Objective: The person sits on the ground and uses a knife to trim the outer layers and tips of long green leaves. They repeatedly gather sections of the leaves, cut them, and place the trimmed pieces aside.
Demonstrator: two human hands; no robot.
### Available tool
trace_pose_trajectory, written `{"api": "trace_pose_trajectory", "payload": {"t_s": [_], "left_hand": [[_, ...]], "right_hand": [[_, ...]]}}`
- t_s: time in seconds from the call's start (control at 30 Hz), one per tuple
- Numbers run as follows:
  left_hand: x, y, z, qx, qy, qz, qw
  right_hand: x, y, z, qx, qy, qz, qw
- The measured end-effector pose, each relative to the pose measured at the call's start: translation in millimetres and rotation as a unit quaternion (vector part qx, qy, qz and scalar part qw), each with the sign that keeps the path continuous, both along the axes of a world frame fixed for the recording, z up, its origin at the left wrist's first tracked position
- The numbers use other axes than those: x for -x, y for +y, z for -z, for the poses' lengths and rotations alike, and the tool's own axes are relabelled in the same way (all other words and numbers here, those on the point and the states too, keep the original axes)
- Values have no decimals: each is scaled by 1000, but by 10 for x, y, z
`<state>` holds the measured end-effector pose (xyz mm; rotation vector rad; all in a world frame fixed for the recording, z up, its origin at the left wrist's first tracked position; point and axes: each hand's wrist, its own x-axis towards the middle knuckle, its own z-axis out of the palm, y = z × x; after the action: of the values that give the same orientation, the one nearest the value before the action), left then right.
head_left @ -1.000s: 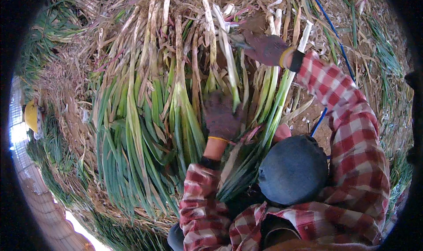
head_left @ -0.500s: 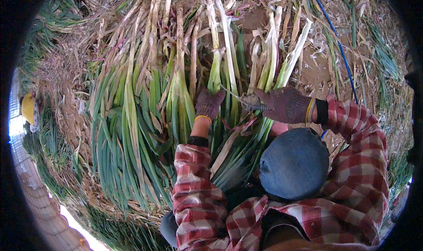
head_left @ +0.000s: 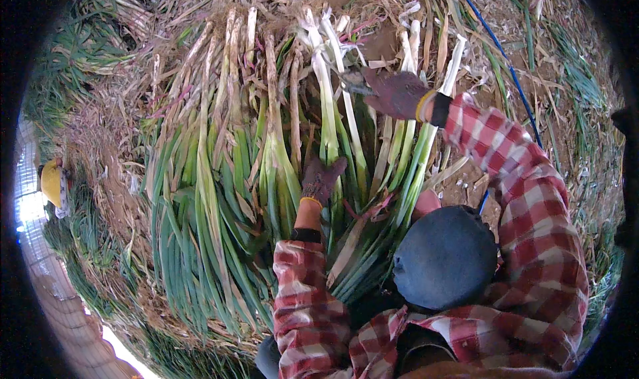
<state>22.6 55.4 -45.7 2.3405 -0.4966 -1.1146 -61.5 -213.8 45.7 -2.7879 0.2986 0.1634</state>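
On the littered ground (head_left: 459, 191), in the head view, the left hand (head_left: 321, 181) appears closed around the green part of an onion stalk (head_left: 325, 99) within the row. The right hand (head_left: 397, 94), gripping a blurred metal tool (head_left: 355, 81), has moved up beside the stalk's shank, which looks whiter now, apparently stripped further.

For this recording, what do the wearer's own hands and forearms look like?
The left hand and right hand wear matching dark purplish-brown gloves, fingers covered, each edged in yellow at the wrist. Beyond a short bare gap on the left and a narrower one on the right come black bands, then long, loose red-and-white checked sleeves.
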Motion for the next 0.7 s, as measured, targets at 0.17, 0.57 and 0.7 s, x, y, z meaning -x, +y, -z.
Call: {"api": "trace_pose_trajectory", "payload": {"t_s": [0.17,0.57,0.7], "left_hand": [[114,19,80,178,30,-85,980],[237,196,192,234,215,-112,941],[597,54,-75,82,-55,205,974]], "right_hand": [[-506,-319,172,66,-32,23,997],[-466,-211,187,46,-8,-27,999],[131,43,-45,24,-2,-33,999]]}}
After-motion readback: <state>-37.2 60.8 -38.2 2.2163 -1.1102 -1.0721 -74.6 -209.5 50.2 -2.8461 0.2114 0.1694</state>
